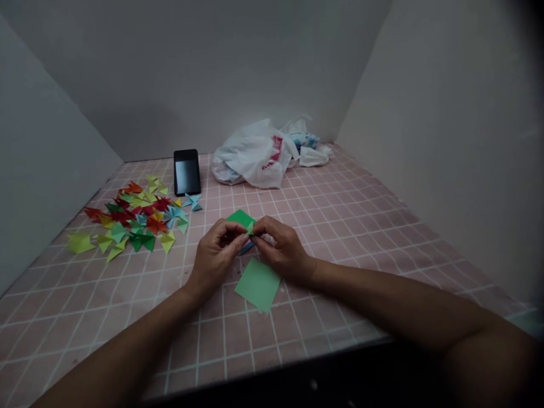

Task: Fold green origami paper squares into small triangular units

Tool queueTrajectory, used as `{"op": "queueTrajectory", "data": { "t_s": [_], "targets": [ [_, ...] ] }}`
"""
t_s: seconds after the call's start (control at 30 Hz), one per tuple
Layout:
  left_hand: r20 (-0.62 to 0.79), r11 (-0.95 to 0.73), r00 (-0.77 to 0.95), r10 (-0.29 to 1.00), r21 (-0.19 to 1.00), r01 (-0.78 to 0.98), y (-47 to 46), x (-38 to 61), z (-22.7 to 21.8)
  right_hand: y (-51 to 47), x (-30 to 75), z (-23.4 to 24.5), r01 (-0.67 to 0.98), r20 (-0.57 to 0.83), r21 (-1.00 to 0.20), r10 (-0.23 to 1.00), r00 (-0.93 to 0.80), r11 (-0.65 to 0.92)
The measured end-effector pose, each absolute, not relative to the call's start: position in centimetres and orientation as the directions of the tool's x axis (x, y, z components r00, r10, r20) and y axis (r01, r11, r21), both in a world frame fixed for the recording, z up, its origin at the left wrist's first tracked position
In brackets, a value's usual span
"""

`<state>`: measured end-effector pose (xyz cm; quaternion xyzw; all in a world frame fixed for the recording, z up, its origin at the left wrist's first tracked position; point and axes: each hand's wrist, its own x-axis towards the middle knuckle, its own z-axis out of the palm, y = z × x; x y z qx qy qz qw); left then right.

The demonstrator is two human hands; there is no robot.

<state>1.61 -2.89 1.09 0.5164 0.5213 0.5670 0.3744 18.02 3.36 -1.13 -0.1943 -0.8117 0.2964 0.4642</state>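
Between my two hands is a small folded piece of light green paper, pinched at its sides. My left hand grips it from the left with thumb and forefinger. From the right, my right hand pinches it the same way; the fingers hide much of its shape. Behind and beneath the hands lies a stack of coloured paper squares, dark green on top with a blue edge showing. A flat light green paper square rests on the table just in front of the hands.
Many folded paper pieces in several colours lie in a pile on the left. A black phone leans upright behind them. White plastic bags sit at the back. The table has a pink checked cloth, with walls around it.
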Motion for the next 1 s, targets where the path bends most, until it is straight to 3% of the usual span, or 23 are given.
{"op": "queueTrajectory", "data": {
  "t_s": [0.4, 0.6, 0.8, 1.0],
  "targets": [
    [0.207, -0.182, -0.195, 0.959, 0.973, 0.141, -3.0, 1.6, 1.1, 3.4, 18.1, -1.1, 0.069, 0.655, -0.638, 0.587, -0.475, 0.767],
    [0.278, -0.215, -0.205, 0.938, 0.935, 0.282, -3.3, 1.7, 1.4, 3.4, 18.1, -1.0, 0.107, 0.719, -0.535, 0.518, -0.464, 0.838],
    [-0.008, 0.011, -0.208, 0.978, 1.000, 0.009, -3.6, 2.1, 0.8, 3.6, 18.2, -0.9, 0.144, 0.758, -0.391, 0.407, -0.509, 0.909],
    [-0.261, 0.198, -0.112, 0.959, 0.898, -0.394, -3.5, 2.8, 1.3, 3.7, 18.3, -0.9, 0.180, 0.786, -0.289, 0.341, -0.516, 0.940]
  ]
}}
